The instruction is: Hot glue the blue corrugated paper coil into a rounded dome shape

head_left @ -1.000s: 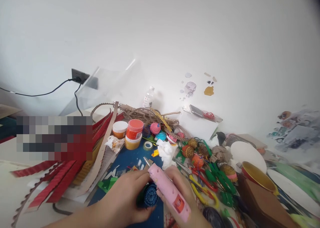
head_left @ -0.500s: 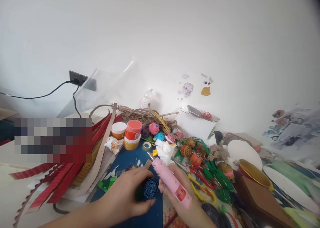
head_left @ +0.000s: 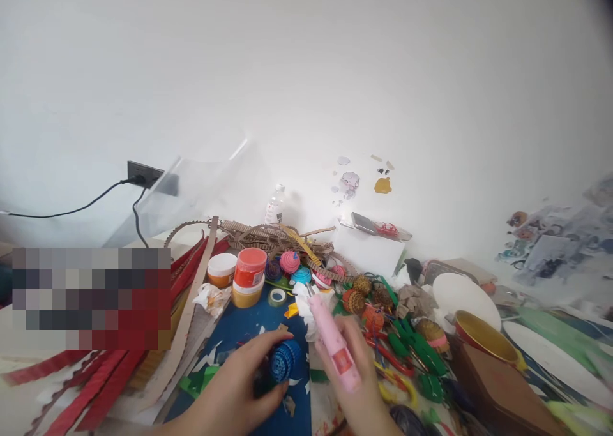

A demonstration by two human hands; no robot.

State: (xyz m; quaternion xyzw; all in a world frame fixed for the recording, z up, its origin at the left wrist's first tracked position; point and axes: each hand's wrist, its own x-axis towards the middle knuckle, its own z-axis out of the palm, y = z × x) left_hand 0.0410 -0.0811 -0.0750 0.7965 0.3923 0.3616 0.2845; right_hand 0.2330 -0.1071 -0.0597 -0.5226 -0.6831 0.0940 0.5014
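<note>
At near side, our left hand (head_left: 246, 377) pinches a blue coil (head_left: 283, 363), our right hand (head_left: 360, 366) gripping a pink glue gun (head_left: 329, 332).

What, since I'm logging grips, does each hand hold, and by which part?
The left hand holds the blue coil by its outer sides, between thumb and fingers. The right hand holds the pink tool by its body, behind the metal tip.

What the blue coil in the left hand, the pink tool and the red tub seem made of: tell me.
Blue coil: probably corrugated paper or card, matt; its ridged surface winds in rings.
Pink tool: likely hard plastic, smooth, judging by its moulded-looking body; the grey tip could be metal.
Red tub: probably plastic, with slight sheen on its smooth wall.
</note>
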